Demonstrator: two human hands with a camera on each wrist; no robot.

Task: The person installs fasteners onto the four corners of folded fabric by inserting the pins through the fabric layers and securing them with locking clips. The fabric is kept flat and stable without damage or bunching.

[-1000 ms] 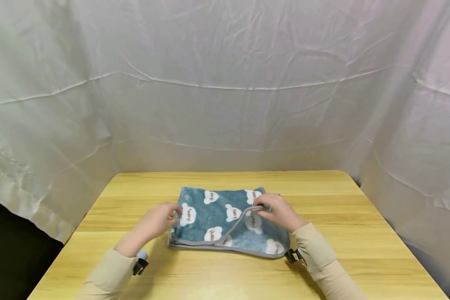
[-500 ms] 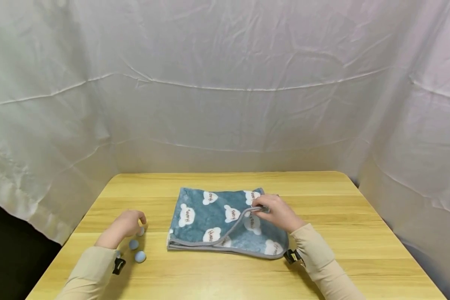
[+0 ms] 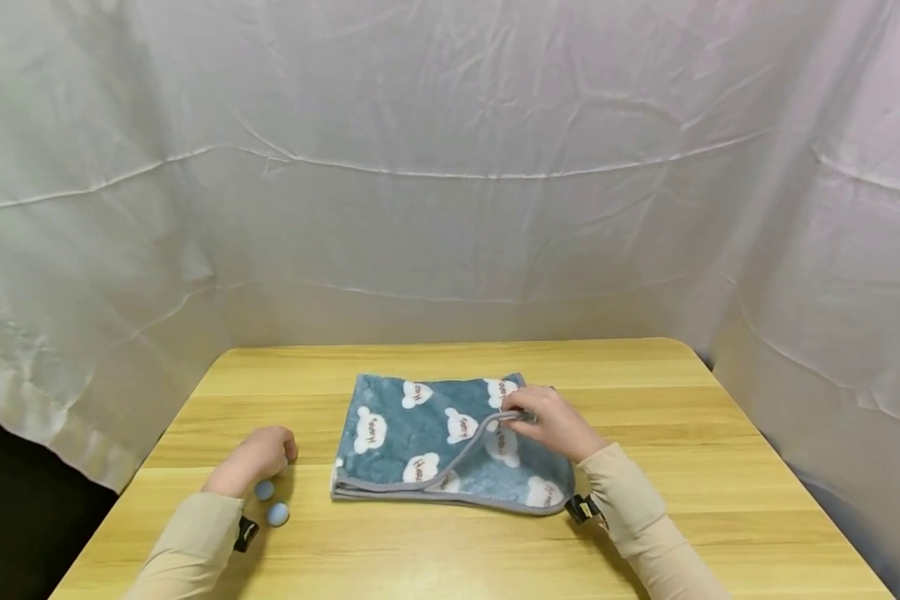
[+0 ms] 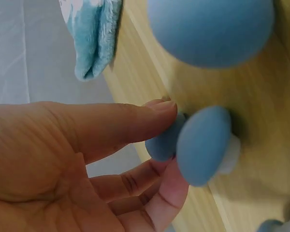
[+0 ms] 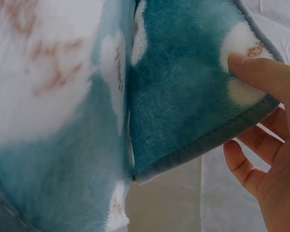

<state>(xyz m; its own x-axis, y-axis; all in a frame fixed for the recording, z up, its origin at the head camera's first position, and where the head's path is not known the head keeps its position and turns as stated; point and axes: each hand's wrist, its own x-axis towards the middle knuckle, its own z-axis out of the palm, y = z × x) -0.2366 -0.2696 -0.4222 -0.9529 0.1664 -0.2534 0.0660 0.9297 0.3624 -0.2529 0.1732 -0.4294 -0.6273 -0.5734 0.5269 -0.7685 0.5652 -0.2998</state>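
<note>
While the left hand (image 3: pixel 257 455) pinches a small blue piece (image 4: pixel 158 146) at the desk's (image 3: pixel 420 562) left, two similar blue pieces (image 3: pixel 278 514) sit near its wrist. Mid-desk: folded blanket (image 3: pixel 401 437), edge raised toward its right end. Right hand (image 3: pixel 557 423) grasps that raised edge (thumb one side, fingers the other). Step looks like picking up a piece with the blanket propped; next move probably calls for lifting the piece and bringing it rightward, edge held up.
</note>
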